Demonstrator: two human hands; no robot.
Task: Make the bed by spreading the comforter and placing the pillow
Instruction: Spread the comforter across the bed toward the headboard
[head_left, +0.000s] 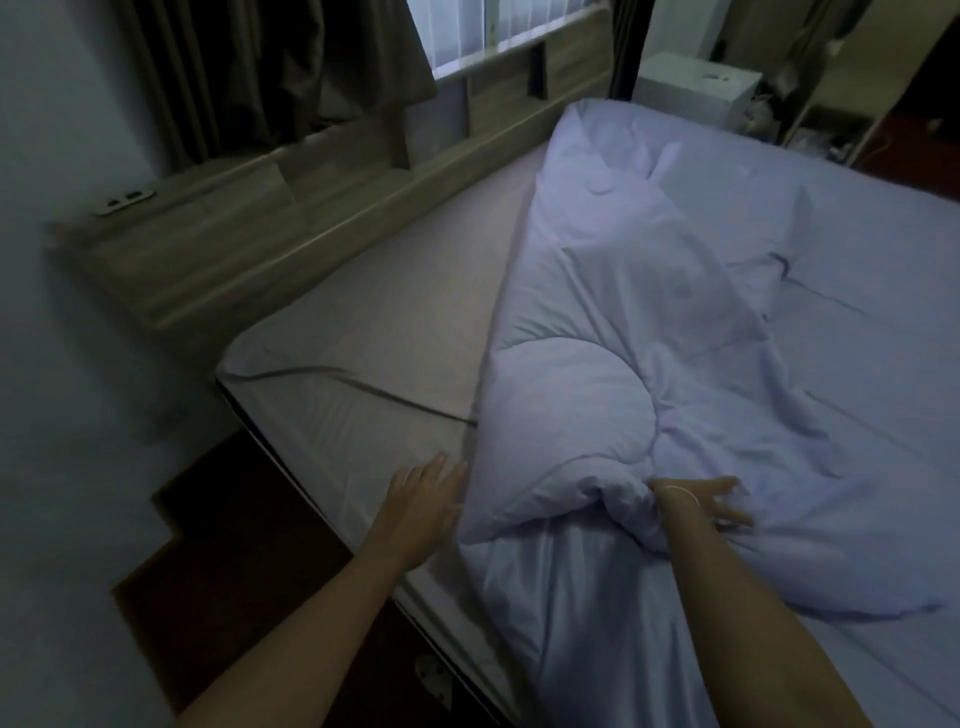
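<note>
Since the comforter (649, 322) looks soft and light, its bunched fold beside the right hand (701, 501), fingers spread open, suits gripping, while the left hand (426, 493) lies open and flat.

Plain pale lilac comforter (649, 322), grey sheet (384, 322), dark brown curtain (291, 73)

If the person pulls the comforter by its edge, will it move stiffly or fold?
The comforter already lies in soft folds, so it probably flops and bunches. It looks puffy, likely light for its size. Near the right hand it crumples easily.
</note>
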